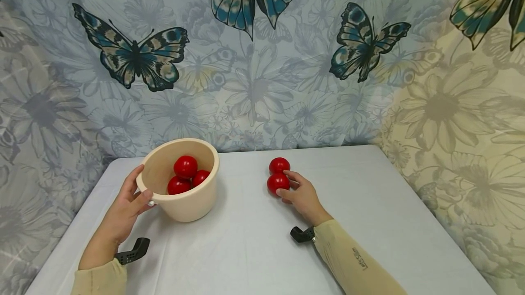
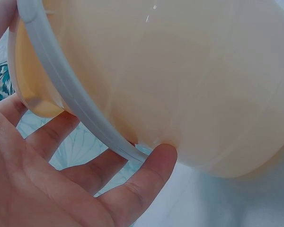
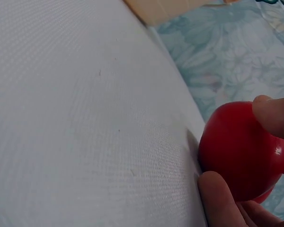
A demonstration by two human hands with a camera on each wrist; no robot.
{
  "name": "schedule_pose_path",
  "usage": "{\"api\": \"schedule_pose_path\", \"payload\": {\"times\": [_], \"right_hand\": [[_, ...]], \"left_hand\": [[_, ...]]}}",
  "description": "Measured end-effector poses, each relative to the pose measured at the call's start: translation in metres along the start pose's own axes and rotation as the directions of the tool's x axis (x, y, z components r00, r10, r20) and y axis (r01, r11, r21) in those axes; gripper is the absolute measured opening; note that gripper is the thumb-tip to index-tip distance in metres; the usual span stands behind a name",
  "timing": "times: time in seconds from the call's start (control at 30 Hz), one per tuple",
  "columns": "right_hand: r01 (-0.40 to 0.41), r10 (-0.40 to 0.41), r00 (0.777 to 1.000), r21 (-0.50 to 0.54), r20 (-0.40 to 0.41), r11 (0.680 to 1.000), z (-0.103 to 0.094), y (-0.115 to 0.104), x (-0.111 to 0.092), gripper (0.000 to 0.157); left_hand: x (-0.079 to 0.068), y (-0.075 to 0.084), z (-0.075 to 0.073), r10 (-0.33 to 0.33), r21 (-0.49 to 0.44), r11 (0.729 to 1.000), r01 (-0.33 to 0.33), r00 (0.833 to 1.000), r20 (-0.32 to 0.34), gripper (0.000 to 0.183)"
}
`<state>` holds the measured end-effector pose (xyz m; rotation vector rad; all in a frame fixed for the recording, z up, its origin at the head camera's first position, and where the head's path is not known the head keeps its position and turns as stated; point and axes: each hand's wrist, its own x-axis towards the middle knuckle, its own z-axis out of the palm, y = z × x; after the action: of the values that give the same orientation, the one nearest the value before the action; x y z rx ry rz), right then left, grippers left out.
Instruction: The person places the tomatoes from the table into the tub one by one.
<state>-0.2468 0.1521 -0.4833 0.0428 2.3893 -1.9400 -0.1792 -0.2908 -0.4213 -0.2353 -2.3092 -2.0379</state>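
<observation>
A cream plastic bucket (image 1: 186,206) stands tilted at the left of the table, its mouth toward me. My left hand (image 1: 127,208) grips its rim, and in the left wrist view the thumb and fingers are curled about the pale handle band (image 2: 80,106). Inside lie three glossy red balls (image 1: 185,167). Right of the bucket, two more sit on the table, one behind the other. My right hand (image 1: 302,197) pinches the nearer red ball (image 1: 277,184) between thumb and fingers; the farther red ball (image 1: 279,165) is partly hidden behind it.
A white cloth covers the table (image 1: 246,249), whose far edge meets a butterfly-patterned fabric backdrop (image 1: 258,90). That fabric also rises along both sides. Black camera mounts (image 1: 133,251) are strapped to both wrists.
</observation>
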Motion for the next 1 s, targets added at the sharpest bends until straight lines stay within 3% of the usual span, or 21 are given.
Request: {"api": "schedule_pose_path", "payload": {"times": [0.33,0.77,1.0], "right_hand": [[0.007,-0.01,0.999,-0.071,-0.036,0.997,0.0041,0.0018,0.0022,0.062],[0.048,-0.046,0.998,0.056,-0.034,0.997,0.0016,0.0083,0.0042,0.062],[0.034,-0.033,0.999,0.048,-0.023,0.998,-0.0029,0.0067,0.0028,0.061]], "left_hand": [[-0.0019,-0.0017,-0.0007,0.013,-0.012,1.0,-0.013,1.0,0.003,0.075],[-0.0011,0.0007,0.0003,0.007,0.003,1.0,-0.007,1.0,-0.002,0.075],[-0.0004,0.0006,0.0005,0.002,0.007,1.0,-0.002,1.0,-0.007,0.075]]}}
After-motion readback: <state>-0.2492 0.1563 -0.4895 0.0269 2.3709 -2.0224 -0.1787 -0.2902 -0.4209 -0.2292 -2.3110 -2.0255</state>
